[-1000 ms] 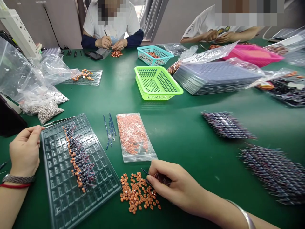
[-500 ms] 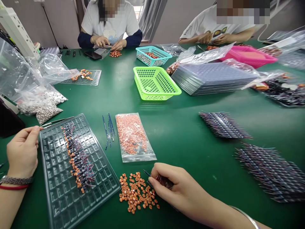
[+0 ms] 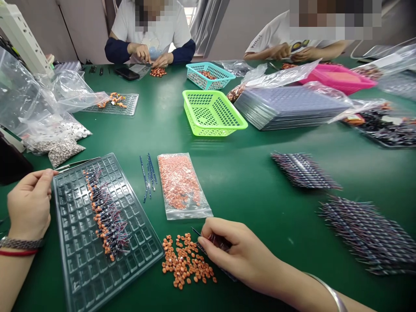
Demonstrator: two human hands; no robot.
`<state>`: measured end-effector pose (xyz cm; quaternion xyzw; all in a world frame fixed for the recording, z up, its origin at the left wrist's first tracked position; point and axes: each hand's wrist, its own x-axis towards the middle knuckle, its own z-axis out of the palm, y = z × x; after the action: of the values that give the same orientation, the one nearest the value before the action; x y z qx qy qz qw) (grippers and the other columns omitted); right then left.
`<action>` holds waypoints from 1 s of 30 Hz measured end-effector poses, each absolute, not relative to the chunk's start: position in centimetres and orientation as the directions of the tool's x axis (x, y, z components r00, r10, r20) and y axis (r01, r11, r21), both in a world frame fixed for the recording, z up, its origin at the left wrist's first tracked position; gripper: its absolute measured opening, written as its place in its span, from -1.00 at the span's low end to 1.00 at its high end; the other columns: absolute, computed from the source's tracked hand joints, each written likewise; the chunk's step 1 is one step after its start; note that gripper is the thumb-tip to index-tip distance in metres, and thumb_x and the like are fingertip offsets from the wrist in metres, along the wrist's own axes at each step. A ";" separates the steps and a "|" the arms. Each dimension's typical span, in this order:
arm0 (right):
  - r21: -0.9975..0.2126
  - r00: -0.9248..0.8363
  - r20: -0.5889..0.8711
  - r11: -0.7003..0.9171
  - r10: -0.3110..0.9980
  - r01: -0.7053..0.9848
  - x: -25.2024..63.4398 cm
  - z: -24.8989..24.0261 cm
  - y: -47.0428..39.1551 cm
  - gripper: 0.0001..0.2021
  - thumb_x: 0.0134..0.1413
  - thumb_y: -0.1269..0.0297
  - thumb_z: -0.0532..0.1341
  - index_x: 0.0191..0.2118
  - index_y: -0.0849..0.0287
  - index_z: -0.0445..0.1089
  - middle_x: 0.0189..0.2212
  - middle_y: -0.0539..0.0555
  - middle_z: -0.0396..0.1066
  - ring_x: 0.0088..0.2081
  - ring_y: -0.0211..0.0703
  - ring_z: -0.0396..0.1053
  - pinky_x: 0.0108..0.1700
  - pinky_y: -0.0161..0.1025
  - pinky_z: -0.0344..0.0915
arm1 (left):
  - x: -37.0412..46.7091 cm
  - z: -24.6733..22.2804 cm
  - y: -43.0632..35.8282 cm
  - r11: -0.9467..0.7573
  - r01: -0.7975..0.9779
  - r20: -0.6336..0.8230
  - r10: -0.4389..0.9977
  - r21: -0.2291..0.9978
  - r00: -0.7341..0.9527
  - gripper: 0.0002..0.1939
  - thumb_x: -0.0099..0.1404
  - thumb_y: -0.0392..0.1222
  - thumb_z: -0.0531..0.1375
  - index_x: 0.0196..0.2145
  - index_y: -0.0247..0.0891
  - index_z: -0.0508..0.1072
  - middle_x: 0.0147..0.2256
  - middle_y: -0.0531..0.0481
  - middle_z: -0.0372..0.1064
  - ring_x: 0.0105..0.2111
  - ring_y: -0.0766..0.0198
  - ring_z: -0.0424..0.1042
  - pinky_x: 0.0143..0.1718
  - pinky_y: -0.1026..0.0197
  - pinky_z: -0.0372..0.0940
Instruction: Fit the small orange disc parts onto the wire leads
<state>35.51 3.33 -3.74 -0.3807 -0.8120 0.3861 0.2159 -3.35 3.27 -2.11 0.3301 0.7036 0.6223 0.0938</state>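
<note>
My left hand (image 3: 30,203) pinches the end of thin metal tweezers (image 3: 76,164) by the far left corner of a clear plastic tray (image 3: 73,277). A row of small wired parts with orange ends (image 3: 108,221) lies along the tray's middle. My right hand (image 3: 232,249) is closed around a dark strip with wires (image 3: 224,242), mostly hidden by the fingers; a thin dark tip pokes out past the thumb. It is just right of a loose pile of small orange round pieces (image 3: 185,264). Beyond the pile lies a clear bag of similar orange pieces (image 3: 178,182).
Narrow blue strips (image 3: 149,175) lie left of the bag. Wired strips (image 3: 367,234) are laid out at right, in two groups. Farther back stand a green basket (image 3: 214,128), a blue basket (image 3: 209,82) and stacked trays (image 3: 289,106). Two people work across the table.
My right hand has shifted slightly left toward the orange pile with the strip in it. My left hand stays at the tray corner. The view has moved only a little.
</note>
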 end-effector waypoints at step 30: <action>-0.783 -0.644 0.057 0.434 0.763 0.445 35.5 -3.3 3.5 -0.76 0.21 0.36 0.07 -0.51 0.12 0.17 -0.61 -0.07 0.20 -0.58 -0.28 0.12 -0.55 -0.38 0.08 | -3.5 -2.2 3.5 -0.007 0.397 0.332 0.564 0.918 -0.756 -0.81 0.07 -0.16 0.31 -0.36 -0.31 0.58 -0.66 0.16 0.15 -0.66 0.46 0.07 -0.68 0.36 -0.06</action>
<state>35.51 3.48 -3.30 -0.3679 -0.8210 0.3845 0.2067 -3.46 3.48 -2.24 0.3429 0.7014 0.6213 0.0672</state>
